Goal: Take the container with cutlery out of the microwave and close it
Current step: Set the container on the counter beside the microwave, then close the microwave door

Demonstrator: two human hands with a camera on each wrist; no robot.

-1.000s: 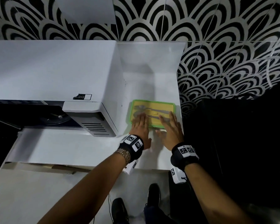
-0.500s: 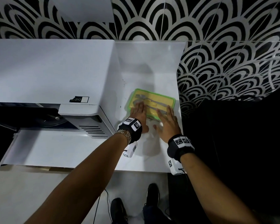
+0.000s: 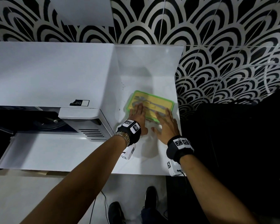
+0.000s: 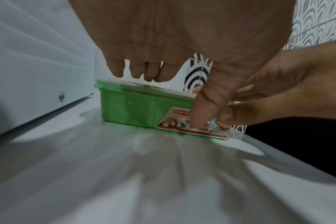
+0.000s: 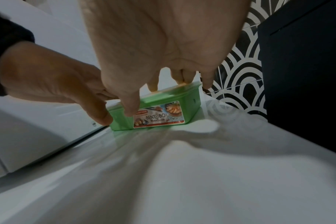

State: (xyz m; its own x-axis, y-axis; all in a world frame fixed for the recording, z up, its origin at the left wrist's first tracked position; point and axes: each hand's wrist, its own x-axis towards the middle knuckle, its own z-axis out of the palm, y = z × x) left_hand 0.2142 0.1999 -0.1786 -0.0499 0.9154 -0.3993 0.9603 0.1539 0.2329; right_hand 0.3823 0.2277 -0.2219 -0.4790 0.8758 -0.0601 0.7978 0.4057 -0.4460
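Observation:
A green container [image 3: 157, 101] with a clear lid stands on the white counter [image 3: 63, 152], just right of the microwave [image 3: 55, 75]. Through the lid I see metal cutlery [image 3: 140, 99] lying inside. My left hand [image 3: 138, 113] lies flat on the lid's near left part. My right hand [image 3: 167, 123] lies flat on its near right part. The left wrist view has my left hand [image 4: 201, 75] with fingers over the container [image 4: 128, 106] and the thumb down its labelled front. The right wrist view has my right hand [image 5: 136, 91] the same way on the container [image 5: 190, 103].
The microwave's dark cavity [image 3: 39, 123] stands open at the left, with the turntable showing. A black-and-white patterned tile wall [image 3: 200, 38] runs behind. A black surface [image 3: 233, 135] borders the counter on the right. My shoes [image 3: 150, 198] are on the floor below.
Both hands have stayed pressed on the lid. The container now sits a little farther back and slightly skewed, its right end nearer to me.

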